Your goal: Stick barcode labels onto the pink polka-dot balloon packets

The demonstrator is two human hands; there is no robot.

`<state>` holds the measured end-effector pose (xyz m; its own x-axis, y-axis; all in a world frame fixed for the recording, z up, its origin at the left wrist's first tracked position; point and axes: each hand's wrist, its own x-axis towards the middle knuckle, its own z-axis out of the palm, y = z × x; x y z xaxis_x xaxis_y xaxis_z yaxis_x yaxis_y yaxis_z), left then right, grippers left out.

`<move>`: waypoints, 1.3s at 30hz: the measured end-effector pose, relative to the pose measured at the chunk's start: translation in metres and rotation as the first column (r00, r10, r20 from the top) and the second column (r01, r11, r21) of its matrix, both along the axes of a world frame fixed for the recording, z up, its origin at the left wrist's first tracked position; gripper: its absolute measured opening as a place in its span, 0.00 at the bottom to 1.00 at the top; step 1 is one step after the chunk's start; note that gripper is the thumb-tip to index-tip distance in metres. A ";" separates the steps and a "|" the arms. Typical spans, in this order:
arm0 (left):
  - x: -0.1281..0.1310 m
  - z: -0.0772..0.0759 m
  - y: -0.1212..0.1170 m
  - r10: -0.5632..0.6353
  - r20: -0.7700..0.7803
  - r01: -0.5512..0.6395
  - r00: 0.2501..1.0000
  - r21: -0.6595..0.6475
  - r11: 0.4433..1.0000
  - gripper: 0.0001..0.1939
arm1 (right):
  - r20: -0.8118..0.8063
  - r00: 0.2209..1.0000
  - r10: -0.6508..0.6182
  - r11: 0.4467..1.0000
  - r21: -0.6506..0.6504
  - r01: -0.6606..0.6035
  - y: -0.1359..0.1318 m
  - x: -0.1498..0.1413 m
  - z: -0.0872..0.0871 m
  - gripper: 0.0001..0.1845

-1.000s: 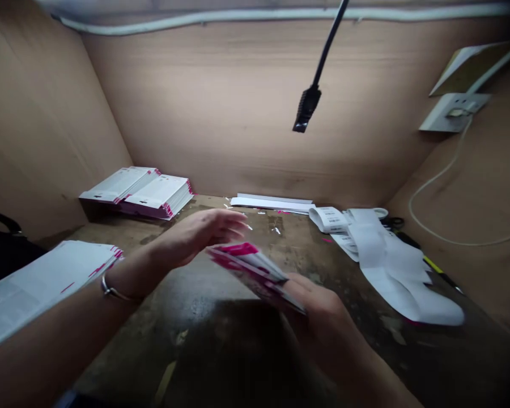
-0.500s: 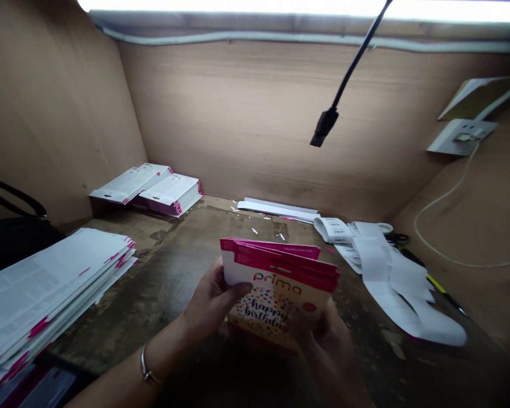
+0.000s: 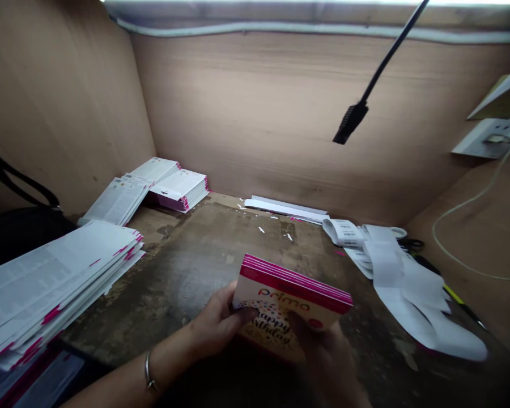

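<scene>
Card packets, splayed earlier, now align over the tabletop; left hand and right hand clamp opposite sides, thumbs in front. Uneven thumb pressure could skew them.

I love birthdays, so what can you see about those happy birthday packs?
Flat, cardboard-looking pink and pale packs, neatly stacked, slant down to the right at the brown table. The front reads "prima" and, partly covered, "happy birthday", with coloured dots. The left hand and right hand grip the sides; bottom edge unclear.
</scene>
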<state>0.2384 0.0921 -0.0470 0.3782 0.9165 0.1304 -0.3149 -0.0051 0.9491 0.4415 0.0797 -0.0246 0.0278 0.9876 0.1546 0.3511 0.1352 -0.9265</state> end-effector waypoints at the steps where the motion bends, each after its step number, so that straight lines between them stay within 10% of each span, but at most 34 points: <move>1: 0.002 -0.001 -0.001 0.002 0.026 -0.001 1.000 -0.022 1.000 0.17 | -0.014 0.999 0.036 0.999 -0.017 -0.036 0.001 0.002 -0.001 0.19; 9: 0.003 0.014 0.005 0.116 -0.263 -0.178 0.958 -0.224 0.958 0.22 | -0.552 0.828 0.096 0.915 -0.278 -0.292 0.018 -0.009 -0.006 0.24; 12: -0.005 0.003 0.006 0.282 -0.576 -0.256 0.768 0.127 0.958 0.26 | -0.524 0.851 0.045 0.882 -0.379 -0.280 0.027 -0.016 -0.022 0.26; 14: -0.009 -0.006 0.002 0.325 -0.682 -0.027 0.656 0.408 0.912 0.23 | -0.473 0.879 0.056 0.872 -0.406 -0.274 0.030 -0.017 -0.032 0.26; 17: -0.007 -0.015 -0.006 0.290 -0.797 0.294 0.530 0.493 0.819 0.15 | -0.363 0.927 0.092 0.873 -0.418 -0.250 0.032 -0.010 -0.036 0.25; 22: -0.001 -0.020 -0.009 0.331 -0.851 0.391 0.408 0.491 0.779 0.16 | 0.052 0.997 0.060 0.940 -0.339 -0.039 0.030 0.015 -0.010 0.15; 24: 0.000 -0.021 -0.007 0.339 -0.858 0.403 0.386 0.487 0.775 0.16 | 0.378 0.926 0.004 0.994 -0.099 0.036 0.031 0.015 0.001 0.11; 27: 0.001 -0.024 -0.007 0.363 -0.845 0.396 0.393 0.511 0.763 0.16 | 0.717 0.697 0.005 0.956 0.202 -0.215 0.034 -0.003 0.002 0.16; 32: 0.001 -0.015 -0.010 0.358 -0.835 0.360 0.419 0.514 0.778 0.15 | 0.803 0.549 0.232 0.888 0.056 -0.456 0.038 -0.029 -0.036 0.23; 35: 0.004 0.004 0.017 0.297 -0.854 0.324 0.428 0.452 0.831 0.11 | 0.810 0.567 0.149 0.890 0.140 -0.435 0.041 -0.027 -0.057 0.24; 39: 0.017 0.026 0.119 0.500 -0.801 0.213 0.330 0.579 0.787 0.13 | 0.818 0.575 -0.026 0.823 0.344 -0.453 0.047 -0.019 -0.077 0.22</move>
<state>0.2550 0.2108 -0.0208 0.4395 0.8633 0.2482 0.7681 -0.5044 0.3944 0.4228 0.1272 -0.1014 -0.5366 0.7237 0.4338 0.7721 0.6286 -0.0935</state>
